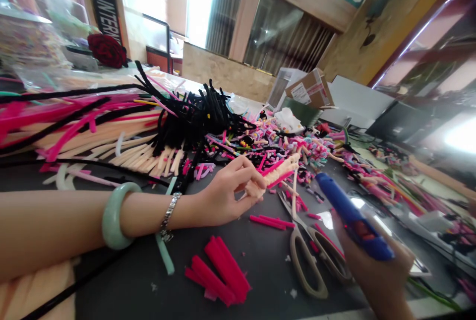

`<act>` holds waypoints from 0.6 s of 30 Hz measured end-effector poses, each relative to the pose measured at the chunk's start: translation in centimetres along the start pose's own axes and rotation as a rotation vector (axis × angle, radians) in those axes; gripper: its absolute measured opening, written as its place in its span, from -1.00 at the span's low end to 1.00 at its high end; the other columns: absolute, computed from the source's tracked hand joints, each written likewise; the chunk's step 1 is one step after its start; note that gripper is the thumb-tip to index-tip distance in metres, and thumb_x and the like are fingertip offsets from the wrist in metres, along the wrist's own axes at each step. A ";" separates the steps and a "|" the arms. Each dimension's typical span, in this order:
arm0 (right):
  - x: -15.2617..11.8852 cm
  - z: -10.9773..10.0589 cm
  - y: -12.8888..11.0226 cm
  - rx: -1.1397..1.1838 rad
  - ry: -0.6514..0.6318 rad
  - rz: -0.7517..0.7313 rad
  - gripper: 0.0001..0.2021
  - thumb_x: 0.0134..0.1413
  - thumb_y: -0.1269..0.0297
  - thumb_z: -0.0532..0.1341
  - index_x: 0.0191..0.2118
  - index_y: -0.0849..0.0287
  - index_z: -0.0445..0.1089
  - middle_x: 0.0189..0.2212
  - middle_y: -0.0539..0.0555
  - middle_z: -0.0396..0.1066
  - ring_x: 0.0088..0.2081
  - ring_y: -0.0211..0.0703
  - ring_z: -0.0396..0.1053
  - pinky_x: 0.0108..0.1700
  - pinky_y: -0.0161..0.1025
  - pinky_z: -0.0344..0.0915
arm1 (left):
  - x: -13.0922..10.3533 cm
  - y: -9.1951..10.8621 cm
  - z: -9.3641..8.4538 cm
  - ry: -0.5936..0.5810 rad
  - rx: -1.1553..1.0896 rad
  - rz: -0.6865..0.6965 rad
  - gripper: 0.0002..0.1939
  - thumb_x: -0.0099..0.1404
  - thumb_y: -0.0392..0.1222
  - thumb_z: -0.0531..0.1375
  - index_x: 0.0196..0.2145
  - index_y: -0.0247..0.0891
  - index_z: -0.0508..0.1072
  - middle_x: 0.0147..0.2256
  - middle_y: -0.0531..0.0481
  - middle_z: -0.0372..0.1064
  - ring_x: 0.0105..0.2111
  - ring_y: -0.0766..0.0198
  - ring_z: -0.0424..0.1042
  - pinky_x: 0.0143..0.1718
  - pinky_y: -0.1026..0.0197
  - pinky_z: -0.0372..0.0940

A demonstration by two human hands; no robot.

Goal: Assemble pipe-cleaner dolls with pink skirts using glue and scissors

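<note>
My left hand (232,191), with a green bangle and a metal bracelet on its wrist, pinches a cream and pink fuzzy piece (277,176) near the centre. On the right, my right hand (375,255) is wrapped round a blue glue gun (353,216), whose front end points up and left toward that piece, apart from it. Scissors (307,265) with grey-brown handles lie between my hands. Bright pink strips (226,273) rest in front of my left hand, and thinner pink pieces (271,222) lie beside the scissors.
Black fuzzy stems (197,116) are heaped behind my left hand, beside long cream stems (126,151). Small multicoloured pieces (308,144) spread toward the back right, near a cardboard box (310,89). A dark red rose (107,50) stands at the back left.
</note>
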State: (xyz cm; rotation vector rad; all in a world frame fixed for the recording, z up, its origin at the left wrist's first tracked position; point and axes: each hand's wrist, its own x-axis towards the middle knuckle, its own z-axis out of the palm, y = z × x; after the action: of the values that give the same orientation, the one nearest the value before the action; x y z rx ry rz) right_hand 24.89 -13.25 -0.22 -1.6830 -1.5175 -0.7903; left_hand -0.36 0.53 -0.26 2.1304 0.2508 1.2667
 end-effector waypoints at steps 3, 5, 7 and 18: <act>1.1 0.2 1.4 -0.130 -0.089 0.185 -0.60 0.02 -0.08 0.21 -0.32 0.20 0.52 -0.72 0.01 0.31 -0.63 -0.08 0.34 -0.56 -0.23 0.20 | 0.0 0.0 0.0 -0.008 -0.011 -0.002 -0.91 0.23 -0.39 0.19 -0.28 -0.30 0.39 -0.27 -0.03 0.15 -0.33 0.39 0.32 -0.36 0.37 0.39; 1.8 0.4 2.4 -0.140 -0.229 0.226 -0.58 -0.04 -0.15 0.20 -0.48 0.15 0.48 -0.75 0.01 0.28 -0.63 -0.06 0.33 -0.59 -0.23 0.17 | 0.0 0.1 0.0 -0.011 0.000 -0.001 -0.91 0.23 -0.39 0.18 -0.28 -0.30 0.39 -0.27 -0.03 0.15 -0.34 0.39 0.32 -0.36 0.36 0.39; 2.5 0.7 3.1 -0.132 -0.376 0.256 -0.55 -0.06 -0.20 0.16 -0.61 0.11 0.38 -0.75 0.01 0.27 -0.65 -0.09 0.29 -0.60 -0.23 0.13 | 0.0 0.1 0.0 -0.007 0.061 0.002 -0.91 0.22 -0.39 0.19 -0.28 -0.30 0.40 -0.28 -0.02 0.17 -0.34 0.39 0.31 -0.40 0.39 0.36; 2.5 1.7 3.6 -0.148 -0.643 0.324 -0.48 0.05 -0.20 0.07 -0.62 0.15 0.36 -0.72 0.08 0.39 -0.66 -0.09 0.35 -0.59 -0.23 0.17 | 0.1 -0.3 0.0 0.033 0.178 -0.072 -0.89 0.20 -0.37 0.20 -0.27 -0.28 0.40 -0.30 0.00 0.19 -0.38 0.39 0.30 -0.45 0.39 0.31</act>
State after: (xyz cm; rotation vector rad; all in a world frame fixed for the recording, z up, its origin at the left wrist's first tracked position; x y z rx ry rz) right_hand 28.74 -10.65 0.49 -2.3671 -1.5429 -0.1896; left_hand -0.26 0.79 -0.31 2.2293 0.4654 1.2799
